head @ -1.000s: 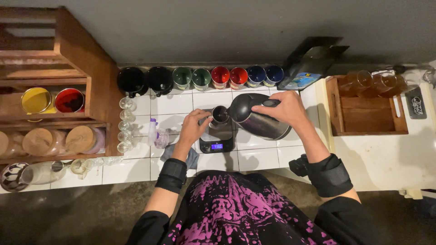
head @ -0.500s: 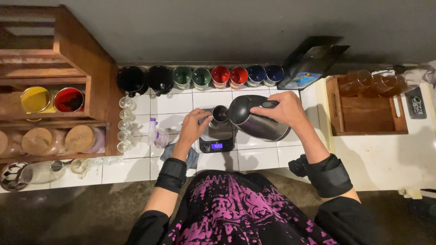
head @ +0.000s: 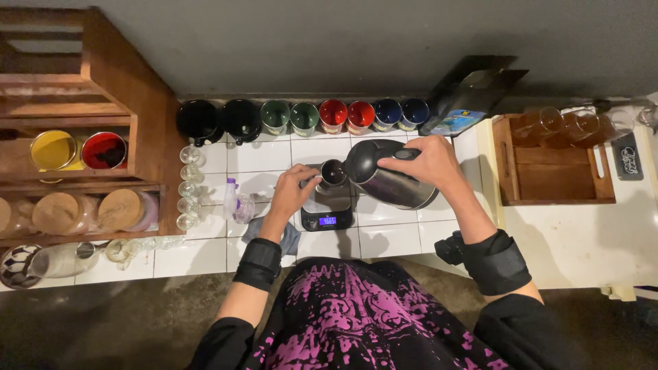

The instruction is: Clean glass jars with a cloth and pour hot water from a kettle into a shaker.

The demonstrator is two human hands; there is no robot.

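Observation:
My right hand [head: 423, 162] grips the handle of a dark steel kettle [head: 387, 178], tilted with its spout towards a small dark cup [head: 333, 173]. The cup stands on a small black digital scale [head: 327, 212] with a lit blue display, on the white tiled counter [head: 260, 157]. My left hand [head: 295, 192] rests against the cup's left side, fingers curled around it. Both wrists wear black bands.
A row of coloured mugs [head: 332, 115] lines the back wall. Small glasses [head: 189, 185] stand in a column at left beside a wooden shelf [head: 89, 137] holding jars. A grey cloth [head: 274, 233] lies near the scale. A wooden tray [head: 555, 164] with glasses sits at right.
The kettle and both hands stay almost in place; the kettle has tipped slightly further towards the cup.

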